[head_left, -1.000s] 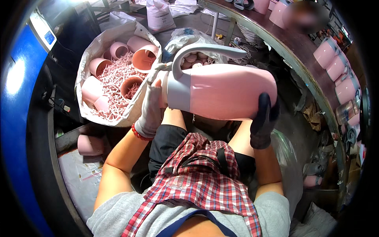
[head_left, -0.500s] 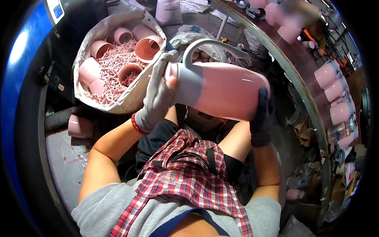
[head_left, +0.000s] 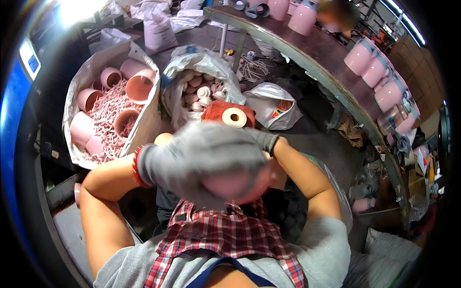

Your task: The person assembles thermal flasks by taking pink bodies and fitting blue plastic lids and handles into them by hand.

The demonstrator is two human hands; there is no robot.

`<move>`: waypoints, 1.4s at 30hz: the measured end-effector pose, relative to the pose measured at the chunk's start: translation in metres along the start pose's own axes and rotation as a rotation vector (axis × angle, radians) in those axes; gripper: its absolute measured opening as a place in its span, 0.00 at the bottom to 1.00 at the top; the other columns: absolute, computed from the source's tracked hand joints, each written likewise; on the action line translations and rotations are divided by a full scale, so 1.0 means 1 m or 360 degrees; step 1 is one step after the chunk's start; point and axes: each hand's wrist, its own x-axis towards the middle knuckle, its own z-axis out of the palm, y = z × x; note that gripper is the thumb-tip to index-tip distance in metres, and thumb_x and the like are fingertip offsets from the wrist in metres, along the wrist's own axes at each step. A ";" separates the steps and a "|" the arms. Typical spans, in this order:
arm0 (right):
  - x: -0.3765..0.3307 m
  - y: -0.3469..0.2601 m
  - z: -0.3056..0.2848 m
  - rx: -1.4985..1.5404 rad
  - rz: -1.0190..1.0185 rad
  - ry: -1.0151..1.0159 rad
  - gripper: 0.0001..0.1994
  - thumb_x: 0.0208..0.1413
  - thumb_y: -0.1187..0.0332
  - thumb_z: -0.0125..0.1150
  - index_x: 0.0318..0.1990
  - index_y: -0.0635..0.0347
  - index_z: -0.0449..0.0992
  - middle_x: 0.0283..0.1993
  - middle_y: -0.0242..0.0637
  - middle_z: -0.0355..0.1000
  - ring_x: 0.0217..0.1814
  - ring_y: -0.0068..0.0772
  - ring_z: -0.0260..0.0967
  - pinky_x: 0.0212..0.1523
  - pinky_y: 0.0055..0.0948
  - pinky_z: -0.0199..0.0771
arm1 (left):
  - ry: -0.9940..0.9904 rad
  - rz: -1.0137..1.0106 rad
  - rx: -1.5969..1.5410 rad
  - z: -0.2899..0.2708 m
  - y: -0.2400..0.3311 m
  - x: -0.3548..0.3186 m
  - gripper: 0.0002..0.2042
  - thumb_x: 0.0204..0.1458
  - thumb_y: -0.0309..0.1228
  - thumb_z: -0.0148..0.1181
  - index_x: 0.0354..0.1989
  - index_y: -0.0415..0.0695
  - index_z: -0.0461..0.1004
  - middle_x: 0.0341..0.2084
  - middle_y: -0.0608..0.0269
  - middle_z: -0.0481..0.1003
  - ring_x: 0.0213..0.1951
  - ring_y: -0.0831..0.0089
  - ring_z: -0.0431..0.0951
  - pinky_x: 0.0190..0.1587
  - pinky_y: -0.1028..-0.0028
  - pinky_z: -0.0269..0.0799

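Observation:
A pink jug (head_left: 237,185) is above my lap, mostly covered and smeared by motion; only part of its pink body and a grey edge show. My left hand (head_left: 201,151), in a grey glove with a red bead bracelet at the wrist, is closed over the jug from above, its fingers blurred. My right hand (head_left: 264,140), in a darker glove, reaches in behind the left one; its fingers are hidden. Just beyond my hands lies a red cloth (head_left: 221,109) with a cream-coloured ring or roll (head_left: 235,117) on it.
At left stands a white sack (head_left: 156,103) of pink cups and pink shreds. Beside it, a clear plastic bag (head_left: 180,62) holds small pink pieces; a white bag (head_left: 269,93) stands farther right. A long table (head_left: 331,55) curves along the right, bearing pink jugs (head_left: 360,56).
The jug has come down and closer to me, from outstretched between both hands to under my left hand. My right hand has moved left behind it. My view has shifted, uncovering the bags and red cloth.

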 end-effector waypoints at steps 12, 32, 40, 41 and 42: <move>-0.045 -0.189 -0.037 -0.1197 -0.0537 0.1087 0.31 0.50 0.47 0.58 0.59 0.53 0.63 0.45 0.42 0.73 0.23 0.32 0.71 0.25 0.31 0.72 | 0.1842 -0.0523 -0.0264 -0.019 -0.122 -0.065 0.24 0.50 0.25 0.51 0.59 0.41 0.61 0.57 0.53 0.60 0.58 0.59 0.61 0.60 0.65 0.56; -0.101 0.069 -0.287 -0.1025 0.0371 0.1645 0.20 0.53 0.68 0.56 0.54 0.60 0.67 0.51 0.33 0.67 0.42 0.27 0.68 0.42 0.24 0.68 | 0.2191 -0.1541 0.1131 0.006 -0.036 -0.305 0.34 0.46 0.34 0.61 0.61 0.36 0.53 0.55 0.52 0.59 0.57 0.63 0.62 0.59 0.63 0.56; -0.070 0.141 -0.333 -0.0868 0.0607 0.1626 0.22 0.50 0.64 0.60 0.54 0.57 0.67 0.46 0.30 0.67 0.39 0.25 0.66 0.37 0.23 0.67 | 0.2020 -0.2632 0.2763 -0.034 0.115 -0.530 0.27 0.43 0.38 0.62 0.49 0.35 0.66 0.49 0.44 0.67 0.52 0.54 0.66 0.55 0.63 0.61; -0.085 0.140 -0.344 -0.0884 0.0660 0.1659 0.23 0.50 0.63 0.61 0.54 0.57 0.67 0.45 0.30 0.67 0.39 0.24 0.65 0.37 0.23 0.66 | 0.1927 -0.2791 0.2451 -0.044 0.110 -0.548 0.26 0.44 0.38 0.61 0.49 0.36 0.66 0.48 0.44 0.68 0.51 0.53 0.68 0.53 0.62 0.63; -0.099 0.144 -0.350 -0.0882 0.0697 0.1683 0.23 0.50 0.62 0.61 0.54 0.57 0.66 0.45 0.30 0.67 0.38 0.24 0.65 0.36 0.23 0.66 | 0.1793 -0.2954 0.2146 -0.056 0.110 -0.564 0.25 0.44 0.37 0.60 0.50 0.36 0.67 0.47 0.43 0.70 0.50 0.53 0.70 0.52 0.62 0.65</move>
